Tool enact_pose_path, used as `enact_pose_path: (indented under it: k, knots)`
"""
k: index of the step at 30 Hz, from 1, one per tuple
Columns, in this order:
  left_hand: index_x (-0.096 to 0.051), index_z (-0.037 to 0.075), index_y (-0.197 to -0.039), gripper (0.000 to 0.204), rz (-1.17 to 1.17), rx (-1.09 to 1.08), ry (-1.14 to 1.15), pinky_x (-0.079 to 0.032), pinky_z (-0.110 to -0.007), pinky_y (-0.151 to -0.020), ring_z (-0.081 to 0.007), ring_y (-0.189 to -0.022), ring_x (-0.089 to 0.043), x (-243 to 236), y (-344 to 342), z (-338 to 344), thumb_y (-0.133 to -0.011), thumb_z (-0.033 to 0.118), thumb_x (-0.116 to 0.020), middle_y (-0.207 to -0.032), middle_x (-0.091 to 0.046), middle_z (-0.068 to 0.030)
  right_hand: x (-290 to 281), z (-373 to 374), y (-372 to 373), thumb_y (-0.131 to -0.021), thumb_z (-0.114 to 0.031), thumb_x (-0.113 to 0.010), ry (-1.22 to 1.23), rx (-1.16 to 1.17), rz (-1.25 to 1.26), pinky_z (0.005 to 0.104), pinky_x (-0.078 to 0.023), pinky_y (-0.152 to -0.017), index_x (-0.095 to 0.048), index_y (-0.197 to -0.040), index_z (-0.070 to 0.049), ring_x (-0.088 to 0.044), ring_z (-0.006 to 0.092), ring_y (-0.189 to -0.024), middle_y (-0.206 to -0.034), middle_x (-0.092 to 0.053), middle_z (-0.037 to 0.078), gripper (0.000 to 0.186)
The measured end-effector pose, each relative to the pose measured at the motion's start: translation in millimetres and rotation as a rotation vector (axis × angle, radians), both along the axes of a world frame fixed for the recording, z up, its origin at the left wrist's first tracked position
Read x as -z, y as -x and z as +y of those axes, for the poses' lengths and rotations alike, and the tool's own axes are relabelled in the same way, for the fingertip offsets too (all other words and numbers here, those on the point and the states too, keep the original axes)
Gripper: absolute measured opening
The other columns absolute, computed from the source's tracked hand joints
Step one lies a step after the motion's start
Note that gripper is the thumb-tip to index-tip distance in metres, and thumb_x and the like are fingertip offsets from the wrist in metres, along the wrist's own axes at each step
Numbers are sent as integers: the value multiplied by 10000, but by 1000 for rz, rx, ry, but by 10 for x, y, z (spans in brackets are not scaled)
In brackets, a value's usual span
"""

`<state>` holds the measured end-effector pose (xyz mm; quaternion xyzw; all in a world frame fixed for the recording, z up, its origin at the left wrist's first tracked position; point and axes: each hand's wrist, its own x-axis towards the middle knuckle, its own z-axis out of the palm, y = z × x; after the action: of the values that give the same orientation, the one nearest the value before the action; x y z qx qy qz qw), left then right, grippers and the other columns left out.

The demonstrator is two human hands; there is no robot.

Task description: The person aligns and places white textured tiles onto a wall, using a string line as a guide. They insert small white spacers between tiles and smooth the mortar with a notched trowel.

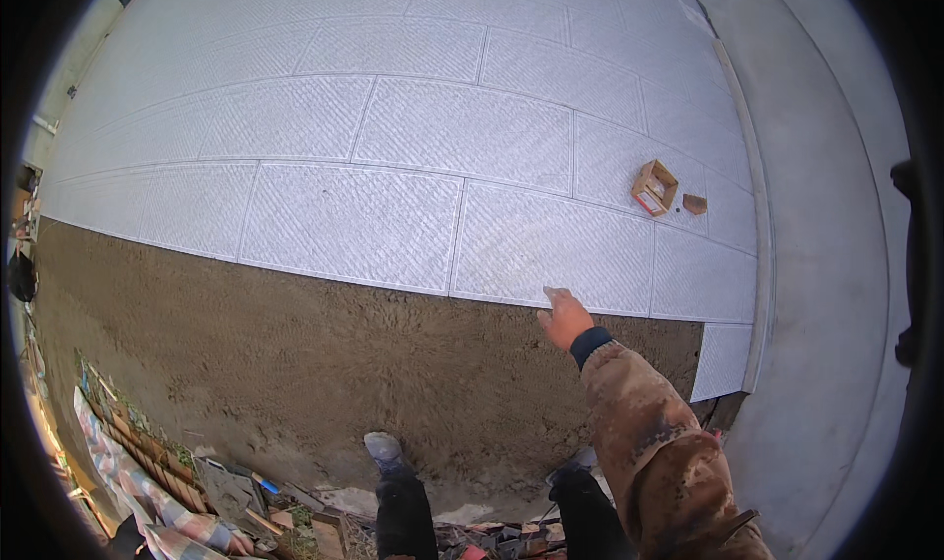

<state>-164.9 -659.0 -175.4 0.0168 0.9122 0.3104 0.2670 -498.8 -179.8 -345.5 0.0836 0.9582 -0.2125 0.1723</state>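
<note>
My right hand [566, 318] reaches forward in a brown camouflage sleeve with a dark cuff. Its fingers are partly stretched, with a gap between thumb and forefinger, and nothing shows in them. The fingertips are over the near edge of a pale grey grooved paving slab [560, 250]; whether they touch it I cannot tell. Below that edge lies a bed of damp brown mortar or sand [324, 353], its surface roughly levelled. A narrow cut piece of slab [725, 361] sits at the right end of the bed. My left hand is out of view.
A small open cardboard box [655, 187] stands on the slabs at right, beside a brown fragment [694, 205]. A smooth grey wall [816, 216] runs along the right. Checked cloth [123, 462], boards and rubble lie at lower left. My shoe [384, 450] is at the bed's near side.
</note>
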Motion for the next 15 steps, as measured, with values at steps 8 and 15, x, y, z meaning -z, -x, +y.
enact_pose_path:
  k: [8, 15]
  knots:
    - [-660, 47, -912, 130, -82, -62, -36, -449, -493, -891, -360, -969, -600, 32, 513, -355, -791, 88, -632, -941, -653, -123, 854, -867, 1514, -850, -181, -592, -258, -149, 50, 442, -471, -969, -533, -1249, 60, -531, 398, -1156, -1401, -426, 188, 470]
    - [-660, 56, -883, 129, -31, -113, -38, -484, -495, -819, -354, -870, -636, 181, 657, -620, -766, 105, -637, -889, -668, -113, 1267, -1083, 2085, -832, -99, -519, -474, -294, 81, 459, -495, -927, -529, -1226, 73, -547, 376, -1112, -1437, -386, 157, 429]
